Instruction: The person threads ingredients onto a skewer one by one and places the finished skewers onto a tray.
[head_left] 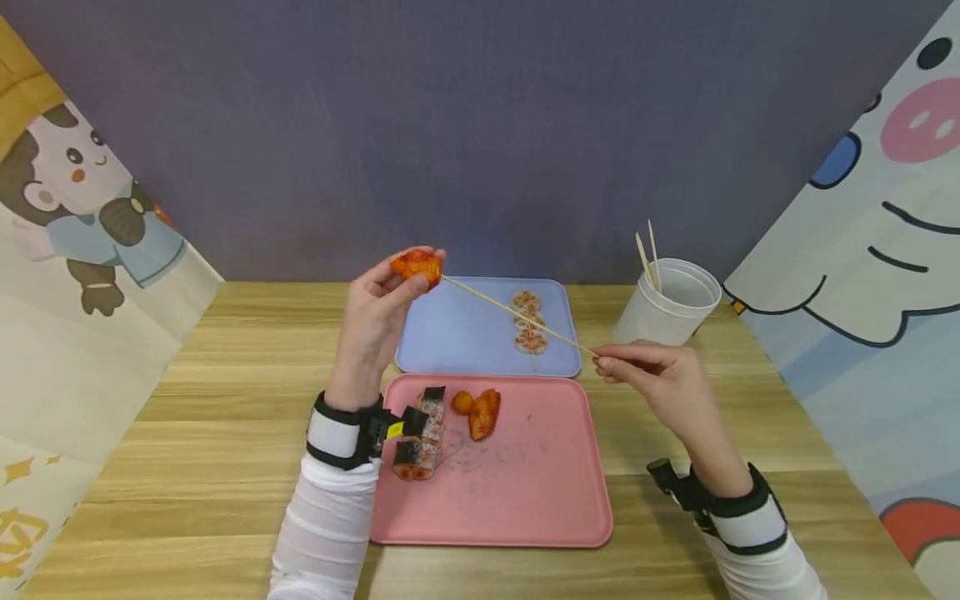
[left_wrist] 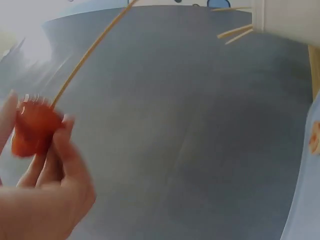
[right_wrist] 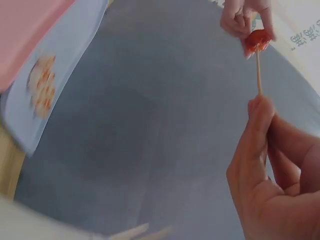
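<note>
My left hand (head_left: 378, 312) holds a glossy red-orange piece of food (head_left: 417, 267), like a glazed chicken wing, between thumb and fingers above the back blue tray. A thin wooden skewer (right_wrist: 258, 72) runs from this piece to my right hand (head_left: 660, 375). There the thumb and fingertips pinch its other end. In the left wrist view the skewer (left_wrist: 93, 47) meets the piece (left_wrist: 36, 127) on its upper side; how deep it goes is hidden. Lotus-root slices (head_left: 529, 321) on a stick lie on the blue tray (head_left: 457, 333).
On the pink tray (head_left: 532, 500), in front, lie an orange ball (head_left: 462, 402), a glazed wing-like piece (head_left: 485, 415) and seaweed-wrapped pieces (head_left: 416, 458). A white tub (head_left: 660, 312) with several wooden sticks stands at the back right. A grey panel (head_left: 480, 142) rises behind the table.
</note>
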